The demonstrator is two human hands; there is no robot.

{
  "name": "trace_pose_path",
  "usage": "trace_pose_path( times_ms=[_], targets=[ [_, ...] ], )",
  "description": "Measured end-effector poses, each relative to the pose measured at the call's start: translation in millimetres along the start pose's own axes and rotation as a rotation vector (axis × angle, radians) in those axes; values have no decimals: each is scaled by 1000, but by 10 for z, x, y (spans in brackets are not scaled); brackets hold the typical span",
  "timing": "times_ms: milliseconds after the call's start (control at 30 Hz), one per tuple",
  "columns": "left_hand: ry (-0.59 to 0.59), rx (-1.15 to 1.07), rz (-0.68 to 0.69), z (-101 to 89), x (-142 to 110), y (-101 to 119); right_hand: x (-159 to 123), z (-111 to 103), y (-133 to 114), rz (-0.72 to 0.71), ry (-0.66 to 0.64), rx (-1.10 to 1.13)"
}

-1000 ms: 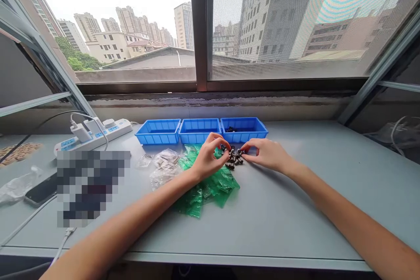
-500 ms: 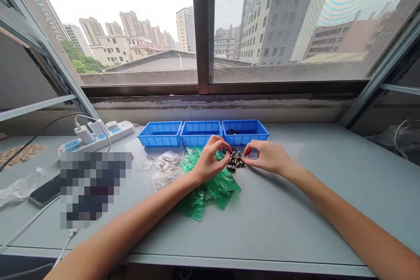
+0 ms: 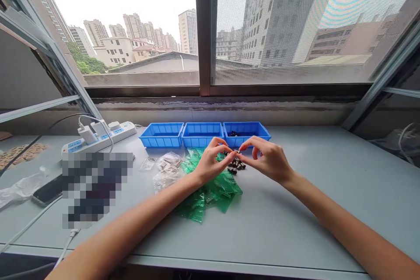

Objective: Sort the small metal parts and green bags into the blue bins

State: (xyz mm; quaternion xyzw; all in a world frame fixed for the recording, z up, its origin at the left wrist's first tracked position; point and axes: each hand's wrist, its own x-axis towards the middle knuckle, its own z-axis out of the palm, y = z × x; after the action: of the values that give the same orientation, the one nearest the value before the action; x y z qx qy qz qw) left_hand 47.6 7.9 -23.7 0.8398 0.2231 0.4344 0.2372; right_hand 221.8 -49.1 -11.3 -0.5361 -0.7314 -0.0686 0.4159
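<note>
Since the previous frame, the right hand [image 3: 271,159] has moved in from the loose pile to meet the left hand [image 3: 210,162]. Leftmost of the small goods on the surface [image 3: 295,227] lie the clear packets [image 3: 166,168], then the green packets [image 3: 218,188], partly under the left wrist. Left fingers reach the small part [image 3: 236,152] — whether they grip it, I cannot tell. It sits between both hands' fingertips, just above the dark parts [image 3: 236,166]. Right fingers are clamped on it — thumb below, index above.
</note>
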Motion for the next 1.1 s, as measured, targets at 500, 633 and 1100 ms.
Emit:
trace_pose_path(
  times_ms=[500,633,1100],
  targets=[
    [8,28,53,-3,9,-7,0,33,-3,8,6,235],
    [9,35,71,-10,13,-10,23,37,-15,56,-33,466],
    [39,51,152,6,19,-59,38,34,-114,268,-129,703]
  ],
)
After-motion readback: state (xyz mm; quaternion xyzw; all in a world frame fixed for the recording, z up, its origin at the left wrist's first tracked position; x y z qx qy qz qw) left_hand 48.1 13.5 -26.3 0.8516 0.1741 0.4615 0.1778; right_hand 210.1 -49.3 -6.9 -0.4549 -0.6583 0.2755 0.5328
